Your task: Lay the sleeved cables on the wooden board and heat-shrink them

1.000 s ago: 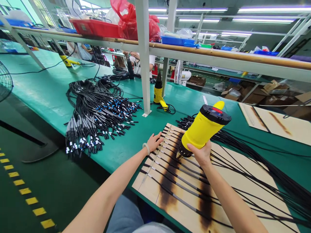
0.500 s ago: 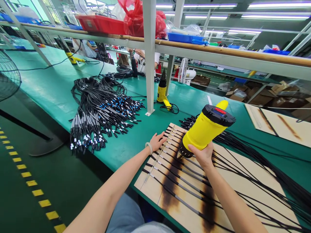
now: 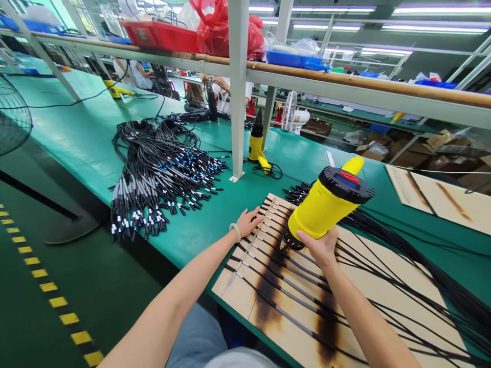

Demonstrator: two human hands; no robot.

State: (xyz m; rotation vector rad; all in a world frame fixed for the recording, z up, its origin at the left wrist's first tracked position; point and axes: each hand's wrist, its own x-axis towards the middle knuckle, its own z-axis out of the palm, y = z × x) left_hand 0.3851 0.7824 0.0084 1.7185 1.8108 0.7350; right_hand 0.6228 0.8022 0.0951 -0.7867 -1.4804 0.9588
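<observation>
My right hand (image 3: 320, 246) is wrapped round a yellow heat gun (image 3: 320, 209), its nozzle tilted down over a row of black cables (image 3: 282, 278). These lie side by side across a pale wooden board (image 3: 245, 301) with two dark scorched bands, and grey sleeves sit on them. At the board's left edge my left hand (image 3: 248, 224) rests flat on the cable ends, fingers stretched out and holding nothing. White labels show on several cables near that edge.
A big pile of black cables (image 3: 153, 168) lies left on the green table (image 3: 88, 128). A second heat gun (image 3: 256, 143) stands behind a white post (image 3: 238, 102). More cables (image 3: 414, 255) trail off right. Scorched boards (image 3: 441, 197) lie at the back right. Overhead, a shelf carries a red tray (image 3: 161, 37).
Almost nothing differs. The heat gun has tipped very slightly in my right hand, its rear end a little further right and lower. My left hand stays where it was.
</observation>
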